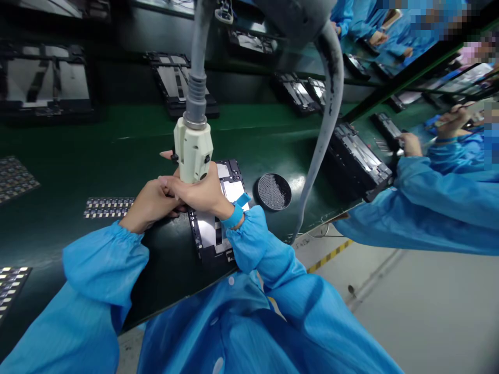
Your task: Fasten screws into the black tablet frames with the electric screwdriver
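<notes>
A glossy dark-green counter (97, 156) runs through a factory line, carrying flat black trays with silvery panels and a round black perforated dish (273, 191). The right hand (202, 193) is clamped around a cream plastic screwdriver (193, 150), hung on a ribbed grey hose (198, 62) and standing upright over the black device frame (212, 234) at the counter's near edge. The left hand (150, 205) curls against it, grip unclear.

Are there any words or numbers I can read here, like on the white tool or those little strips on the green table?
No text can be read anywhere.
The tool in the right hand: no label shows.
The part strips: only tiny marks, too small to read.
The floor stripe: yellow and black, no words.
</notes>
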{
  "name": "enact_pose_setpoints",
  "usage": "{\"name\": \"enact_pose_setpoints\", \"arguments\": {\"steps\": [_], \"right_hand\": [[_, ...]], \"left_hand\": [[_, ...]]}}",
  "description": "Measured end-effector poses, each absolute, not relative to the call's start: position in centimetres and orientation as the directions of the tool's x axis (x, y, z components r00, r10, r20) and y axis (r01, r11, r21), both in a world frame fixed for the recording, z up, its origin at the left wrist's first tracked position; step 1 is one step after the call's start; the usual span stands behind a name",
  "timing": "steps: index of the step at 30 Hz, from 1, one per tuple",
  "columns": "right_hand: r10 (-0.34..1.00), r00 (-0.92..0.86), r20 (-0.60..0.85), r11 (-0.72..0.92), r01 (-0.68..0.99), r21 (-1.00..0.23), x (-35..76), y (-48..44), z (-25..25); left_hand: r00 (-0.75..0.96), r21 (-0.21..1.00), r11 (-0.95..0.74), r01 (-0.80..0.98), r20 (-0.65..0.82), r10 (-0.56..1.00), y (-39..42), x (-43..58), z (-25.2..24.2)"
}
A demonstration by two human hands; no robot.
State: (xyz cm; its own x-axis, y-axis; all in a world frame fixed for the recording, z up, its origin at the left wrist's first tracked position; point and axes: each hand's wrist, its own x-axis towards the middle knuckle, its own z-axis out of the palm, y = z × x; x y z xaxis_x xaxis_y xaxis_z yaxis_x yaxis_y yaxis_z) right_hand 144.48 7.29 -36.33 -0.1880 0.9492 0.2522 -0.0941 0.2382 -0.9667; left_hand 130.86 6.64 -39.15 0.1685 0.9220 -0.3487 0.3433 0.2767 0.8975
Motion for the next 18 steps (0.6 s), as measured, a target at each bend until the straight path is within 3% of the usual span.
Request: {"name": "enact_pose_setpoints", "arguments": {"steps": [12, 18], "right_hand": [[0.953, -0.182, 0.243, 0.24, -0.04, -0.97, 144.4, 7.3, -36.5], [0.941, -0.205, 0.271, 0.287, 0.053, -0.957, 144.1, 7.2, -37.5]], "left_hand": [[0.172, 0.898, 0.315, 0.306, -0.378, 0.91, 6.6, 131.0, -38.9], [0.121, 0.918, 0.338, 0.205, -0.367, 0.922, 6.5, 130.9, -39.4]]}}
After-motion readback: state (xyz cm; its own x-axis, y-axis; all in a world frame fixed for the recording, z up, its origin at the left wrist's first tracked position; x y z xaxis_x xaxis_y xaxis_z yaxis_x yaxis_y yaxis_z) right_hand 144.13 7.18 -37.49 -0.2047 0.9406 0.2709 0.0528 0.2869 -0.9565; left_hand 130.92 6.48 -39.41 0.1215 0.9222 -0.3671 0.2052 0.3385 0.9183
